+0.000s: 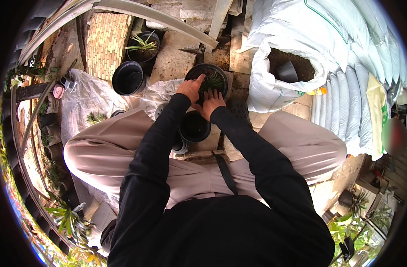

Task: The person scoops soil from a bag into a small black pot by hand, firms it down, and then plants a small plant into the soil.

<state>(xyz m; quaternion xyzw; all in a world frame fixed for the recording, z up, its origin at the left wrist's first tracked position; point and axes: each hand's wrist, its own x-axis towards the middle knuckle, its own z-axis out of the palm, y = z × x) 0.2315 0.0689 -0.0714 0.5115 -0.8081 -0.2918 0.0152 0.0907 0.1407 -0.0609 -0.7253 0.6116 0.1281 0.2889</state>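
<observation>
In front of me stands a round black plastic pot (226,77) with dark soil and a small spiky green plant (214,81) in it. My left hand (190,89) reaches over the pot's left side, fingers stretched toward the soil beside the plant. At the near side, my right hand (211,102) has its fingers spread against the base of the leaves. Neither hand appears to grip anything, though some fingertips are hidden in the pot. Just below my right hand is another black pot (194,126), its inside dark.
An open white sack (261,90) of soil, with a grey plastic cup (287,71) inside, stands to the right beside stacked filled bags (350,100). Left are a black pot (127,78), a potted plant (142,45), plastic sheeting (86,96) and a loose plant (96,117).
</observation>
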